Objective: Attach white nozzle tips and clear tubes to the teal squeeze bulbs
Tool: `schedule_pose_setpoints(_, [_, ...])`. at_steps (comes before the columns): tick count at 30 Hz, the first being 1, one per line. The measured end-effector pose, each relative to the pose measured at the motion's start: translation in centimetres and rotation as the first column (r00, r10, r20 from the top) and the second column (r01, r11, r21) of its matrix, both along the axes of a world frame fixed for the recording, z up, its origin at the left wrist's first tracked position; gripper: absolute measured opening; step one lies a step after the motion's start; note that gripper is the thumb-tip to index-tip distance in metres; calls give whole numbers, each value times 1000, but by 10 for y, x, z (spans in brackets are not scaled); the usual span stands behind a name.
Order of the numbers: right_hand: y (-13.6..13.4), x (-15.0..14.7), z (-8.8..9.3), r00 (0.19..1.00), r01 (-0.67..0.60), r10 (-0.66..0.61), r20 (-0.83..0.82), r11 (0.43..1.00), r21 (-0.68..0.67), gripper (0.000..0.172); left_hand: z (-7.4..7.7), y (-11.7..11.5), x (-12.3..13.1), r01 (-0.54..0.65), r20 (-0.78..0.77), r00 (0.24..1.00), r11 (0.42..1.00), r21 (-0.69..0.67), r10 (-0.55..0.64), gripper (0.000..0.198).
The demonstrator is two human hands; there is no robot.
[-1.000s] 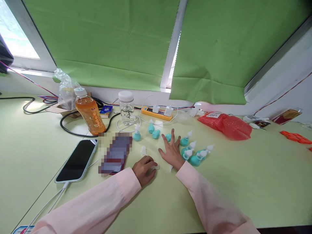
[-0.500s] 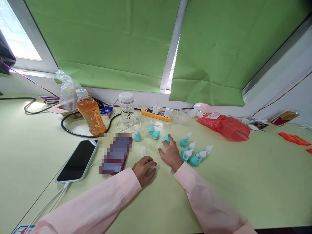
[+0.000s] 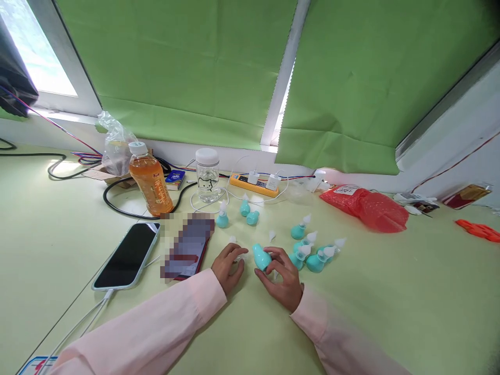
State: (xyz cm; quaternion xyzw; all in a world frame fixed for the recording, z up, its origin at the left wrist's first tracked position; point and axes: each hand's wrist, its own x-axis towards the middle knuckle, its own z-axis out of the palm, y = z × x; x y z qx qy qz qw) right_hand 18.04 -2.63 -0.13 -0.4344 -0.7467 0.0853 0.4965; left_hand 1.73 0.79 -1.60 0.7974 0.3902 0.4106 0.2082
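My right hand (image 3: pixel 284 281) grips a teal squeeze bulb (image 3: pixel 260 256) between thumb and fingers, tilted just above the table. To its left, my left hand (image 3: pixel 227 268) is closed on a small clear plastic piece (image 3: pixel 242 257), partly hidden by the fingers. A loose white nozzle tip (image 3: pixel 272 236) lies behind the held bulb, and a whitish piece (image 3: pixel 233 239) lies behind my left hand. Several teal bulbs with pale tips (image 3: pixel 315 262) are grouped right of my right hand. Farther back are a tipped bulb (image 3: pixel 222 221) and two more bulbs (image 3: pixel 252 217) close together.
Two phones, one white-edged (image 3: pixel 127 256) and one with a blurred screen (image 3: pixel 189 247), lie at left. Behind them stand an orange drink bottle (image 3: pixel 151 185) and a clear jar (image 3: pixel 208 182). A yellow power strip (image 3: pixel 253 184) and a red plastic bag (image 3: pixel 365 208) lie along the wall.
My right hand has taken hold of a teal bulb from the middle and drawn it nearer, beside my left hand. The left hand stays almost in place. The view has shifted slightly.
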Motion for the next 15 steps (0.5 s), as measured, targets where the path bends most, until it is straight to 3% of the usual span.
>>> schedule_pose_setpoints(7, [-7, -1, 10, 973, -96, 51, -224, 976, -194, 24, 2, -2, 1, -6, 168, 985, 994, -107, 24, 22])
schedule_pose_setpoints(11, [-8, -1, 10, 913, -163, 17, -407, 932, -325, 26, 2, -1, 1, 48, 236, 972, 984, -171, -6, 26])
schedule_pose_setpoints(15, [-7, -1, 7, 888, -239, 25, -459, 878, -415, 28, -4, 3, 0, 93, 223, 974, 977, -194, -49, 23])
